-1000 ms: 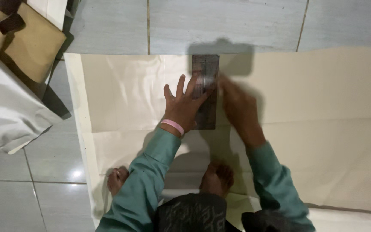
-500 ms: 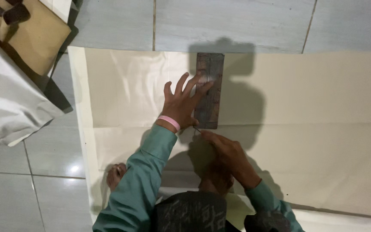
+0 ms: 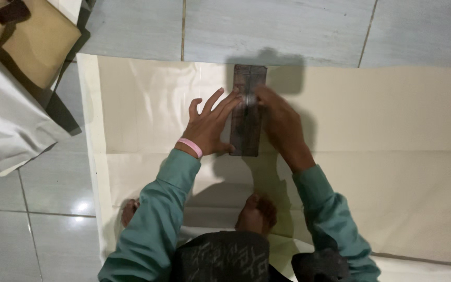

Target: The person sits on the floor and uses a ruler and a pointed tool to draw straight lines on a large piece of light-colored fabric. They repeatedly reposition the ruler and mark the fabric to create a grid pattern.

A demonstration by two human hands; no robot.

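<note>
While the person kneels on the floor, the head view looks straight down on a large cream cloth (image 3: 371, 156) spread over grey floor tiles (image 3: 267, 28). Near the cloth's far edge lies a dark, narrow rectangular block (image 3: 247, 112), set lengthwise away from the person. The left hand (image 3: 210, 125) lies flat beside the block with its fingers (image 3: 220, 102) spread and released, the fingertips touching the block's left edge and the thumb at its near end. A pink wristband (image 3: 190, 147) circles that wrist. The right hand (image 3: 280, 120) rests against the block's right side in shadow; whether its fingers are clenched or loose cannot be told. Both arms wear green sleeves (image 3: 155, 219). 2 bare feet (image 3: 257, 214) rest on the cloth. A tan bag (image 3: 24, 36) sits at the upper left.
</note>
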